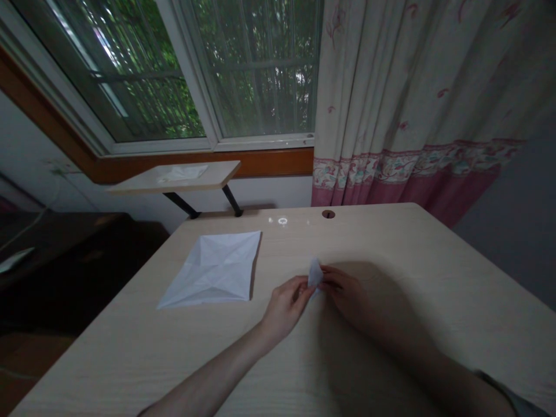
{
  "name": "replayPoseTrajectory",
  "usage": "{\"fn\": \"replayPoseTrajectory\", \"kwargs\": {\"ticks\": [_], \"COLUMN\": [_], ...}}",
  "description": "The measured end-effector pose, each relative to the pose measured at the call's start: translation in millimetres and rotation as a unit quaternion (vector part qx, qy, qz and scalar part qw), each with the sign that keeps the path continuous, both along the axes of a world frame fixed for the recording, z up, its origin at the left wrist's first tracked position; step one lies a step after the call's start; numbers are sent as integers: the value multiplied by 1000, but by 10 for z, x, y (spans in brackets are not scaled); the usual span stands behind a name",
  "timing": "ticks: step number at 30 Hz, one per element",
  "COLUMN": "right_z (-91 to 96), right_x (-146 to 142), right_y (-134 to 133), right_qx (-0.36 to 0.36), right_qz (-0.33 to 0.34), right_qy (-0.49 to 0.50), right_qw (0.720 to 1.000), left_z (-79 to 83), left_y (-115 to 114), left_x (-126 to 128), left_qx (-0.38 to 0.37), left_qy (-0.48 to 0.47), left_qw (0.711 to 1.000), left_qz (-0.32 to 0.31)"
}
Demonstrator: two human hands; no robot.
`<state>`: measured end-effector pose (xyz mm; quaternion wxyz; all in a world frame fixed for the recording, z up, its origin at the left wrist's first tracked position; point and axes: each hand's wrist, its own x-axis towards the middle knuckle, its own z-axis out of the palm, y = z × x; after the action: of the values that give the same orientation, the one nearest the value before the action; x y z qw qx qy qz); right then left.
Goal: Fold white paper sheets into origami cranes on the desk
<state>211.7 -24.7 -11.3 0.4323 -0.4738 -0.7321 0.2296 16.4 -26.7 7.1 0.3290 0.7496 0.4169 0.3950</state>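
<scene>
Daylight is coming into a dim room through the window (189, 66).
The lower left is sinking into near-black, while soft shadows are lying over the desk (438, 255) around the right hand (350, 298). Small glints are shining near the desk's far edge (one is looking like a ring), streaks are glaring on the left pane (125, 69), and the wide lens is stretching the borders.

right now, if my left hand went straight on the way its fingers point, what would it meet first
The small white paper that the left hand is pinching, then probably the fingers of the right hand just beyond, though depth is unclear here.
</scene>
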Motion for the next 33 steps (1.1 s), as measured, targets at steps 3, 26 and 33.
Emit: {"fn": "replayPoseTrajectory", "kwargs": {"ticks": [3, 26, 33], "right_z": [47, 87, 66], "right_x": [-1, -58, -97], "right_y": [-20, -261, -252], "right_qx": [-16, 57, 40], "right_qz": [-5, -30, -50], "right_qy": [22, -165, -92], "right_qw": [1000, 984, 994], "left_z": [13, -35, -43], "left_y": [-19, -41, -44], "left_x": [-18, -18, -11], "left_qx": [61, 254, 120], "left_qy": [27, 86, 34], "left_qw": [998, 963, 991], "left_qz": [-2, 35, 40]}}
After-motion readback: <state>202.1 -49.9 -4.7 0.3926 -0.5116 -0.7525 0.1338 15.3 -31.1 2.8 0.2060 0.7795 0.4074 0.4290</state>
